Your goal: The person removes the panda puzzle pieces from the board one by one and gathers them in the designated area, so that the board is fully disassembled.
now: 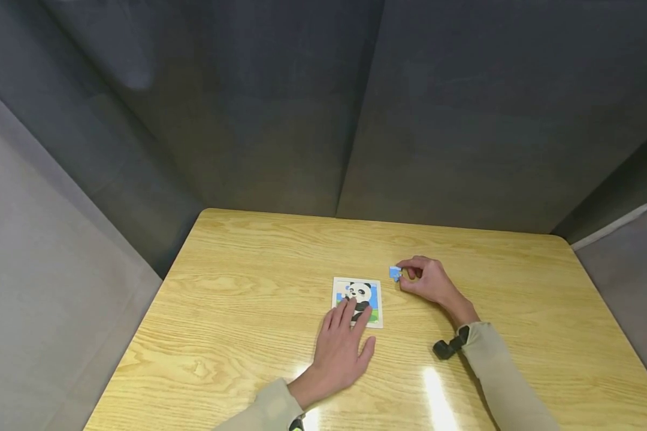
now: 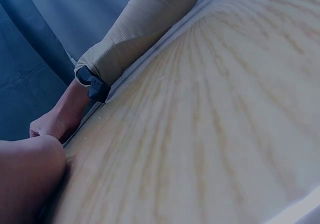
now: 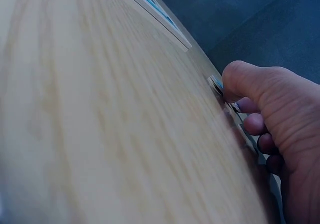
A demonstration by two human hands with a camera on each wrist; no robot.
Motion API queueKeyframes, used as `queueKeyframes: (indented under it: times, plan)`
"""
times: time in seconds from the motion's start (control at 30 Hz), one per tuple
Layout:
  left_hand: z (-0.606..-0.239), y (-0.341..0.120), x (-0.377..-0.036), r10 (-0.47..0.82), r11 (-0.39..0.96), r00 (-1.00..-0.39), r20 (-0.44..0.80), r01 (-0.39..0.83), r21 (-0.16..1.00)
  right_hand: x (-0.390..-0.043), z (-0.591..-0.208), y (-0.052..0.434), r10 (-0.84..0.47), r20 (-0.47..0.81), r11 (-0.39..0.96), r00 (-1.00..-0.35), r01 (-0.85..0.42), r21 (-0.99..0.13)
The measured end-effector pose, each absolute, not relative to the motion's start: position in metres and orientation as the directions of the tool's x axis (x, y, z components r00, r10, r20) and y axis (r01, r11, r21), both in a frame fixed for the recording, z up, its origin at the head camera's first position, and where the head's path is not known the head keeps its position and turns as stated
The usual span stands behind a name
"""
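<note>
A small panda jigsaw puzzle [image 1: 374, 299] in a pale frame lies flat near the middle of the table. Spread fingers of my left hand [image 1: 341, 350] rest across its lower part and hide some of the picture. To the right of the puzzle, my right hand [image 1: 430, 281] pinches a blue puzzle piece [image 1: 395, 273] between thumb and fingers, just over or on the tabletop. In the right wrist view, the thumb covers most of that piece [image 3: 216, 83], and a corner of the puzzle frame [image 3: 182, 44] shows beyond it.
The wood-grain table [image 1: 237, 287] has a far edge that meets a dark grey curtain [image 1: 269, 120]. Lighter grey fabric [image 1: 48, 257] hangs at the left side. A black band with a camera [image 1: 450, 345] sits on the right wrist.
</note>
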State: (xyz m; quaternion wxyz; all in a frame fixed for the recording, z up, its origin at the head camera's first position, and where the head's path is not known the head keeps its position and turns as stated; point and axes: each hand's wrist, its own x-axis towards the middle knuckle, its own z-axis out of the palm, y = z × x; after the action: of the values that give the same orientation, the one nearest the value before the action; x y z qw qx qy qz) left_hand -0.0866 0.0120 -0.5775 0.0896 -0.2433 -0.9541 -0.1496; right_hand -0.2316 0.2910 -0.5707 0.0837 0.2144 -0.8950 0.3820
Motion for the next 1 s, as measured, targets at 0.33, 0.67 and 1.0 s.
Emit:
queueKeyframes:
  times: [0.33,0.67,1.0]
  plan:
    - [-0.579,0.012,-0.087,0.444,0.84,-0.865,0.231,0.492,0.229,-0.231,-0.568,0.291,-0.298,0.257,0.632,-0.919,-0.392,-0.669]
    - [-0.58,0.012,-0.087,0.438,0.842,-0.866,0.239,0.489,0.227,-0.23,-0.567,0.291,-0.294,0.249,0.629,-0.923,-0.382,-0.677]
    - [-0.579,0.011,-0.087,0.436,0.839,-0.868,0.235,0.487,0.241,-0.217,-0.563,0.277,-0.297,0.278,0.608,-0.914,-0.405,-0.682]
